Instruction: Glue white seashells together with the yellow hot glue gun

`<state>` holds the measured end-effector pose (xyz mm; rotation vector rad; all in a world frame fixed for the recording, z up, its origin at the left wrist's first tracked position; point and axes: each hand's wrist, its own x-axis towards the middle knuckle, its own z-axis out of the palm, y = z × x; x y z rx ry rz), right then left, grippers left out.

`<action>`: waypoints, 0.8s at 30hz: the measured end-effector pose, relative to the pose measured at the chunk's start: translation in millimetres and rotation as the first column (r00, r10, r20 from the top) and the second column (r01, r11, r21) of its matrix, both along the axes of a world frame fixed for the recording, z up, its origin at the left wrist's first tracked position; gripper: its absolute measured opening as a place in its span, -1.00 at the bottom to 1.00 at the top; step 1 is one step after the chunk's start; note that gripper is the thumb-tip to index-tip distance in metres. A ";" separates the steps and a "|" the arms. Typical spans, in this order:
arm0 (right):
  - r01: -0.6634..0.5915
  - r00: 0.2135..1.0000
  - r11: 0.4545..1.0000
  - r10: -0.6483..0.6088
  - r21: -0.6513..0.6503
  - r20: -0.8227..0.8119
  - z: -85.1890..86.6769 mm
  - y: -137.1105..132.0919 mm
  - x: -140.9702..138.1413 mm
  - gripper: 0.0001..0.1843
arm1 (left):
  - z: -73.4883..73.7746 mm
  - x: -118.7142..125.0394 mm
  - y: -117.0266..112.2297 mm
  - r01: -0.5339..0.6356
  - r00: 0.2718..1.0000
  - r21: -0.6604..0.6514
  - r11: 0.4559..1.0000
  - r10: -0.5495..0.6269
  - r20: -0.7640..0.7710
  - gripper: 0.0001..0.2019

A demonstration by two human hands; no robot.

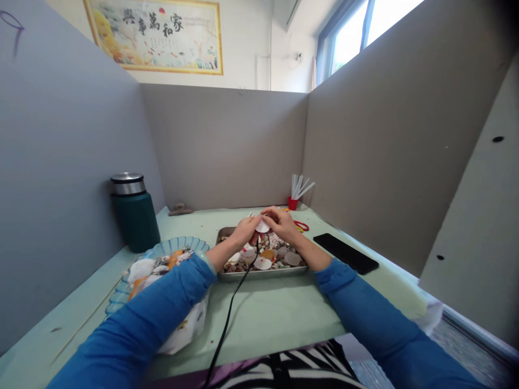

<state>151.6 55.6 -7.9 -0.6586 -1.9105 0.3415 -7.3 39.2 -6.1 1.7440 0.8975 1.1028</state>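
A pale scallop shell (263, 226) is held between my two hands, above the metal tray (267, 274). My left hand (247, 229) is closed at the shell's left side. The fingers of my right hand (281, 222) are closed on its upper right edge. Below them, the tray holds small stones and several shells, among them a white shell (263, 263) and an orange shell (267, 254). A black cord (232, 302) runs from near my lap up to my hands; whatever it joins there is hidden.
At left, a blue scalloped dish (117, 297) holds shells, near a green flask (135, 216). A thin stick (87, 321) lies beside it. Red-handled scissors (300, 225), a red cup (292, 203) of whitish sticks and a black phone (346, 253) are to the right. Grey panels surround the table.
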 end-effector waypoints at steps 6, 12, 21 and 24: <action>0.039 0.999 0.999 -0.039 0.001 -0.027 0.8 2.0 0.7 -0.77 | 0.3 -0.7 -0.7 0.081 0.997 0.010 0.997 -0.081 0.005 -0.54; 0.125 0.992 0.991 -0.125 0.039 -0.015 4.2 0.9 0.7 -0.71 | 0.5 0.3 -0.3 0.040 0.999 0.007 0.999 -0.041 0.013 -0.61; 0.209 0.978 0.977 -0.209 0.030 -0.015 2.7 1.9 1.3 -0.72 | 0.6 -0.1 -1.0 -0.029 0.999 0.037 0.999 0.030 -0.030 -0.62; 0.181 0.983 0.984 -0.181 -0.002 -0.020 2.7 1.5 1.5 -0.73 | 2.1 -0.2 -3.3 -0.039 0.995 0.069 0.997 0.045 -0.084 -0.61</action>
